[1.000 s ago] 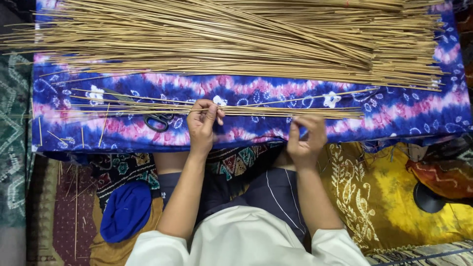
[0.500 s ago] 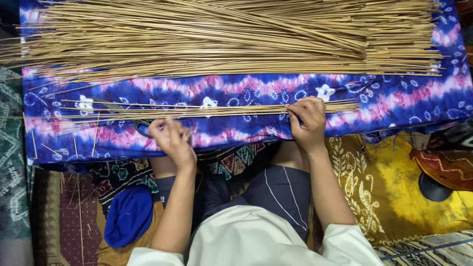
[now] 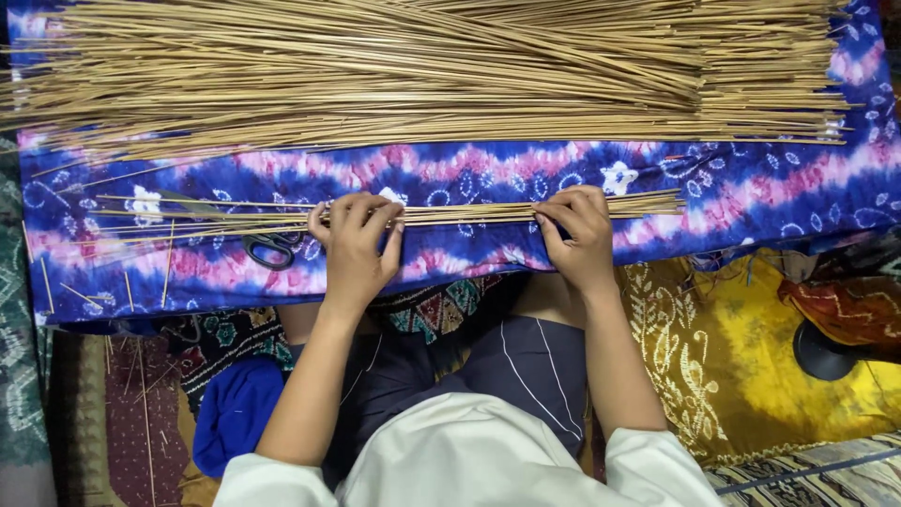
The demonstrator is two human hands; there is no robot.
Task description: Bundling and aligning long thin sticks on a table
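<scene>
Head view: both hands on a thin bundle of sticks
Left hand (image 3: 355, 246) and right hand (image 3: 579, 235) grasp the small stick bundle (image 3: 469, 212) on the tie-dye cloth (image 3: 751, 188), scissors (image 3: 272, 249) just beside

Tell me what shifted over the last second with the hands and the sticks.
The left hand dropped off the small bundle of thin sticks toward the scissors, then came back up onto it. The right hand kept its hold near the bundle's other end. The big stick pile and tie-dye cloth stayed put.
</scene>
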